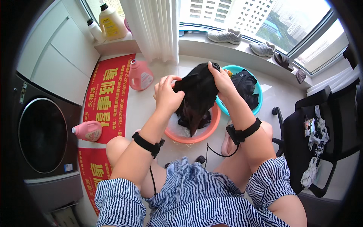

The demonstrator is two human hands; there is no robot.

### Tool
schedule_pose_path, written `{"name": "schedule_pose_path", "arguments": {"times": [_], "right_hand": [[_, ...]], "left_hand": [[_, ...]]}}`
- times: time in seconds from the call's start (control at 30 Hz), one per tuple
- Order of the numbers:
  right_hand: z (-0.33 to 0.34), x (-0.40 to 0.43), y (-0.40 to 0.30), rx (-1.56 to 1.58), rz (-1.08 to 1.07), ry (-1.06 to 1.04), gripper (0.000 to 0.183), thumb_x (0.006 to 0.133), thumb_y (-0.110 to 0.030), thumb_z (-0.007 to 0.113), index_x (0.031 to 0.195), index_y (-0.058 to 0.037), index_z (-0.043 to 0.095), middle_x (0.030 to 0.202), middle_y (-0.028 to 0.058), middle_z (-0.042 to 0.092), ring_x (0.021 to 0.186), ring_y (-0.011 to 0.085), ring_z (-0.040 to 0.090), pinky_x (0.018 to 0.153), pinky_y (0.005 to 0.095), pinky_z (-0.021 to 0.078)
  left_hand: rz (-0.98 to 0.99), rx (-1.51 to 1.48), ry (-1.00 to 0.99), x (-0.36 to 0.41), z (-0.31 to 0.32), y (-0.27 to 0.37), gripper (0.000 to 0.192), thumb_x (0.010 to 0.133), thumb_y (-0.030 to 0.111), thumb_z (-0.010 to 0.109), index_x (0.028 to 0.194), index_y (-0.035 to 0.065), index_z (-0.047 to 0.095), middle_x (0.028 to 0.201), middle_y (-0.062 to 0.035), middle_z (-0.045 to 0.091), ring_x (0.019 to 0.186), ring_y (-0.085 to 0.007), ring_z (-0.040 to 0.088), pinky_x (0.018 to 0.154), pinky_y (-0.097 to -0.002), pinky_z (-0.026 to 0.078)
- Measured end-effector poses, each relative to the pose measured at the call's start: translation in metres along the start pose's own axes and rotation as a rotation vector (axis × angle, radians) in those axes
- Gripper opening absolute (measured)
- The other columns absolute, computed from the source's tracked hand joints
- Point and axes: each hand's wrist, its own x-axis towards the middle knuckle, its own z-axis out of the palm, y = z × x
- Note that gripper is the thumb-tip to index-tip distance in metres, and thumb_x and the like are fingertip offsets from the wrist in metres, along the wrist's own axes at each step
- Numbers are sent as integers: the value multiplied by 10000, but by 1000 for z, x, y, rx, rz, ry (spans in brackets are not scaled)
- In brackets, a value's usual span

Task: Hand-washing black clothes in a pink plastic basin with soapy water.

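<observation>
A wet black garment (198,85) hangs between my two hands above an orange plastic basin (217,119). My left hand (168,93) grips its left edge, with thumb and fingers closed on the cloth. Higher up, my right hand (221,81) pinches the top right corner. The garment's lower end droops into the basin, where sudsy water (175,127) and more dark cloth show. Behind my right wrist stands a turquoise basin (259,105) holding black clothing (245,88) and a small orange item, partly hidden by my arm.
Pink detergent jugs stand beside the orange basin (141,76) and near the front-loading washing machine (42,136). Red printed mats (109,99) cover the floor at left. A black office chair (300,150) with clothes on it stands at right. Shoes (225,37) line the window ledge. Cables hang from my armbands.
</observation>
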Motion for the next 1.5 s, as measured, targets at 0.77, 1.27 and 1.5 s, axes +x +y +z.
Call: {"name": "schedule_pose_path", "arguments": {"times": [0.77, 1.27, 1.5], "right_hand": [[-21, -3, 13, -1111, -584, -235, 613, 875, -258, 691, 1404, -79, 438, 1248, 234, 579, 1119, 306, 606, 929, 374, 495], [-45, -5, 21, -1182, -47, -622, 713, 650, -220, 846, 1302, -108, 581, 1173, 106, 660, 1124, 237, 602, 987, 333, 444], [-28, -18, 18, -468, -51, -338, 389, 805, -27, 639, 1191, -14, 597, 1016, 160, 650, 967, 210, 611, 883, 304, 476]], "left_hand": [[-381, -928, -727, -32, 40, 5, 368, 937, 209, 633, 1272, 80, 555, 1192, -20, 619, 1106, -152, 577, 965, -331, 446], [-205, -1661, -690, -10, -23, 48, 487, 1009, 317, 474, 1415, 59, 394, 1271, -112, 570, 1176, -230, 560, 1031, -385, 431], [-476, -1650, -434, 6, -8, 10, 414, 939, 359, 578, 1220, 55, 580, 1187, -121, 638, 1130, -279, 591, 1032, -431, 434]]}}
